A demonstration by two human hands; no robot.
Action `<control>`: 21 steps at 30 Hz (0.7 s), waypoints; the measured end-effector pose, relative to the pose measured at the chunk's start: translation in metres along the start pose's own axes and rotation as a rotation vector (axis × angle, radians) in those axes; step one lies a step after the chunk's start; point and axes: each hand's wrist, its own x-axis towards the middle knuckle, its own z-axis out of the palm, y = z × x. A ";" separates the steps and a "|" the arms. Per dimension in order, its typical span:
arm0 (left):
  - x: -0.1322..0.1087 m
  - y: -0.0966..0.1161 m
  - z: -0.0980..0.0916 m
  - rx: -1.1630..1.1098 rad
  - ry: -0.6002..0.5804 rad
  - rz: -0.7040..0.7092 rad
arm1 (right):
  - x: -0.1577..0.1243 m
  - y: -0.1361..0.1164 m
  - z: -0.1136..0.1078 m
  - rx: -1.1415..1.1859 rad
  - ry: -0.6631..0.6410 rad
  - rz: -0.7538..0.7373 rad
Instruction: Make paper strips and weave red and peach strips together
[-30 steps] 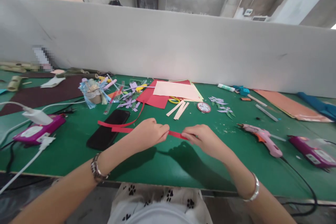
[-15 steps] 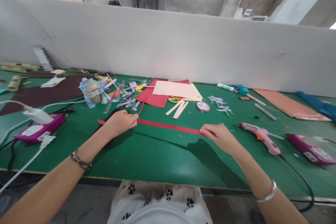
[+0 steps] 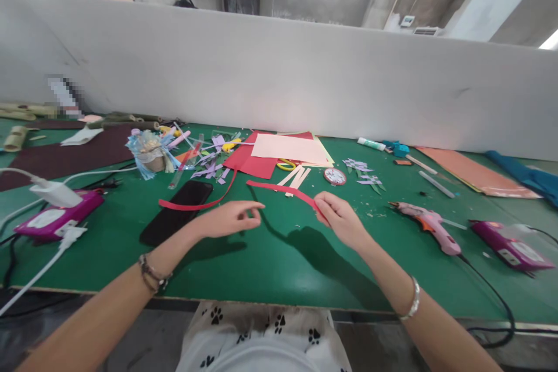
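Observation:
My right hand (image 3: pixel 340 218) pinches the near end of a red paper strip (image 3: pixel 285 188), which slants up and left above the green table with its far end free. My left hand (image 3: pixel 233 218) holds nothing; its fingers are stretched out, with a gap to the thumb, just short of that strip. A second red paper strip (image 3: pixel 192 207) curves across a black phone (image 3: pixel 174 215) beyond my left wrist. Behind both hands lie red paper (image 3: pixel 264 170), a pale pink sheet (image 3: pixel 283 147), yellow scissor handles (image 3: pixel 286 165) and short cream strips (image 3: pixel 300 179).
A pink glue gun (image 3: pixel 429 222) and a purple power block (image 3: pixel 508 244) are at right. Another purple block (image 3: pixel 61 212) with cables sits left. Purple scraps (image 3: pixel 211 168), a bundle of blue strips (image 3: pixel 152 154) and a round clock face (image 3: pixel 335 176) lie farther back.
My left hand has let go of the red strip, and its fingers have opened. My right hand has moved left with the strip, which now bends loosely. The second strip and phone show more.

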 end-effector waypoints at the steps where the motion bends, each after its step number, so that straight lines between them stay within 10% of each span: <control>1: 0.006 0.005 0.009 -0.178 -0.061 0.041 | 0.001 -0.001 0.008 0.044 -0.027 -0.006; 3: 0.019 0.013 0.018 -0.517 -0.031 0.082 | 0.003 -0.001 0.022 0.091 -0.114 -0.015; 5: 0.033 0.016 0.016 -0.735 0.263 0.097 | 0.001 0.001 0.029 0.101 -0.207 0.008; 8: 0.051 0.013 0.001 -0.793 0.694 0.042 | -0.001 0.004 0.030 0.092 -0.396 0.086; 10: 0.057 0.010 -0.004 -0.765 0.762 0.024 | 0.000 0.006 0.027 0.055 -0.578 0.119; 12: 0.060 0.009 -0.002 -0.732 0.730 0.028 | 0.008 0.006 0.023 0.002 -0.598 0.117; 18: 0.063 0.022 0.037 -0.471 0.371 0.057 | 0.053 0.010 0.029 0.193 0.109 0.039; 21: 0.063 0.026 0.051 -0.373 0.280 0.061 | 0.066 0.012 0.036 0.234 0.151 0.032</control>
